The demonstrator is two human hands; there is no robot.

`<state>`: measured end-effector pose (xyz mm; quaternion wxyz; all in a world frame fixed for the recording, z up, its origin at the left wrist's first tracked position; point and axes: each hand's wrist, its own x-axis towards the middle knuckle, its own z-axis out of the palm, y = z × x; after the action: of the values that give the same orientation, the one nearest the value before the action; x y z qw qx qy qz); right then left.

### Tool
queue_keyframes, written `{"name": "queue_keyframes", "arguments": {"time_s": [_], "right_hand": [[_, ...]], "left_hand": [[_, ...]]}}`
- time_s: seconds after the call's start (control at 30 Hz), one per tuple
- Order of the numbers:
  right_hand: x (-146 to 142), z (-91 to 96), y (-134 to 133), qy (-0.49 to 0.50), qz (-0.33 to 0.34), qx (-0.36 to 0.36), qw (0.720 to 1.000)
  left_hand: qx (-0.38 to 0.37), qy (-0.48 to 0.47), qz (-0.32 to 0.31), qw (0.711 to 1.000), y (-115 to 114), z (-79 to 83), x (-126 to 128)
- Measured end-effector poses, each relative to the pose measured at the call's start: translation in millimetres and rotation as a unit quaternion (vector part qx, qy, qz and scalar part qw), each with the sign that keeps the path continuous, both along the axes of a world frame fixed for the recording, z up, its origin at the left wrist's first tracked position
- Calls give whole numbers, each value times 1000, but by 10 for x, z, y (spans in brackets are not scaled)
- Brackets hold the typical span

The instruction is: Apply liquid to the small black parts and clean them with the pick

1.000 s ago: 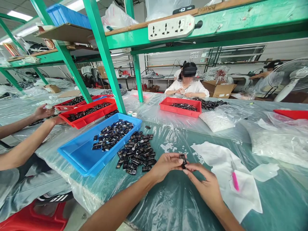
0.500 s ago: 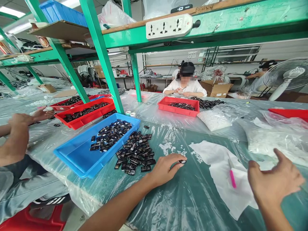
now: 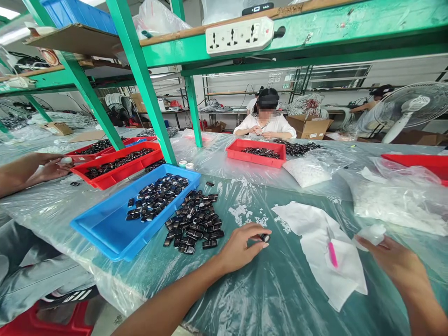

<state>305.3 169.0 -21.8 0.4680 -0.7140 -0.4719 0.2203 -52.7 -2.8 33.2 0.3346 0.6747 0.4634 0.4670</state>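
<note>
My left hand [image 3: 241, 247] rests on the plastic-covered table and pinches a small dark part [image 3: 265, 237] between thumb and fingertips. A heap of the same dark parts [image 3: 196, 221] lies just to its left, beside a blue tray [image 3: 108, 228] holding more of them. My right hand [image 3: 395, 263] is far to the right, fingers closed on a small white plastic bag [image 3: 373, 233] lying on the table. Between my hands lie white paper sheets [image 3: 325, 254] with a pink pen-like tool [image 3: 332, 253] on them.
Red trays [image 3: 119, 169] [image 3: 255, 153] of dark parts stand further back. A person's hand [image 3: 49, 167] works at the left; another person sits across the table. Bags of white bits [image 3: 395, 203] lie at the right. A green post [image 3: 147, 88] rises behind the blue tray.
My right hand left the dark part, swung out to the right and came down on the small white bag. My left hand kept the part, lowered to the table.
</note>
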Motion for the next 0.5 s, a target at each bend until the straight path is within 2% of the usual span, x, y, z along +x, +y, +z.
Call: {"name": "queue_keyframes", "arguments": {"time_s": [0.07,0.13,0.17,0.2,0.23,0.3,0.37,0.5], "right_hand": [[-118,122,-101,-22,-18,-38,999],[-269,283,-220,-9,-55,-30,998],[-361,365,-282,34,-67,-8,997],[-463,440,-342,117,-50,27,992],[-572,500,-398,248,21,66,966],[-803,560,-491,352,125,80,924],[-1027,547,-568,401,197,66,892],[-1398,473,-753,459,294,33,838]], "left_hand": [[-7,-14,-8,1000,-2,-1,2],[-20,-22,-10,1000,-8,-4,5],[-33,-24,-7,999,-11,-5,7],[-49,-23,-3,999,-14,-5,9],[-64,-23,1,998,-17,-5,12],[-83,-24,8,996,-18,-1,18],[-94,-27,13,995,-13,2,22],[-125,-27,18,992,11,-28,24]]}}
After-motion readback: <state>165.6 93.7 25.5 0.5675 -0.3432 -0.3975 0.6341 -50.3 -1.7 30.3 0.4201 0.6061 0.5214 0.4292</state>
